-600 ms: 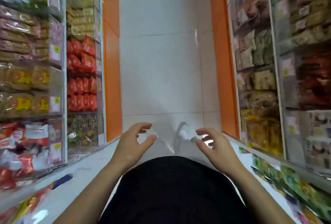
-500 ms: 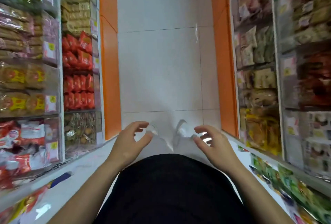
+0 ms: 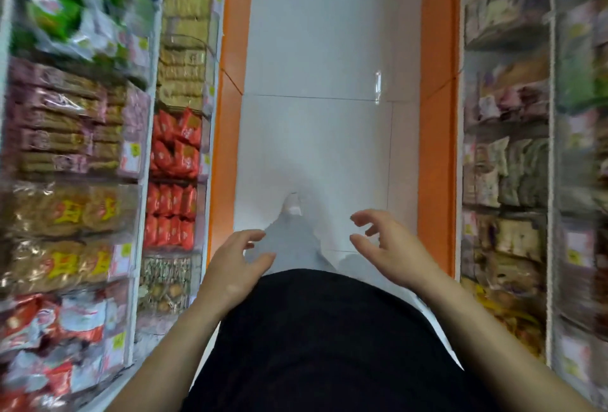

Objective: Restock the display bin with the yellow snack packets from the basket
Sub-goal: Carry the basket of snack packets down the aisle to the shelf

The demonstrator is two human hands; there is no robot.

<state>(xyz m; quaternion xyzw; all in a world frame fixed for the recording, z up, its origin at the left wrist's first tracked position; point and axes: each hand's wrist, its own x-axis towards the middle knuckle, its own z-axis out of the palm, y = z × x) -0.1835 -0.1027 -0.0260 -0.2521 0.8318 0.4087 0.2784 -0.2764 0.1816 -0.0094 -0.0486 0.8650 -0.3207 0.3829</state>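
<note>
My left hand (image 3: 235,265) hangs in front of my body with its fingers loosely curled, holding nothing. My right hand (image 3: 385,243) is level with it on the right, fingers spread and relaxed, also empty. Both hover over the white tiled aisle floor (image 3: 316,135). No basket is in view. Yellow packets (image 3: 508,316) lie low in the right-hand shelving, blurred, and I cannot tell whether they are the task's bin.
Clear-fronted snack bins line both sides: red packets (image 3: 174,148) and tan biscuits (image 3: 184,59) on the left, pale packets (image 3: 513,164) on the right. Orange shelf bases (image 3: 437,148) border the narrow aisle. My grey trouser leg and white shoe (image 3: 292,207) step forward.
The view has shifted along the aisle and the shelves blur. One leg has stepped forward. Both hands stay empty in front of my body, the right one a little higher.
</note>
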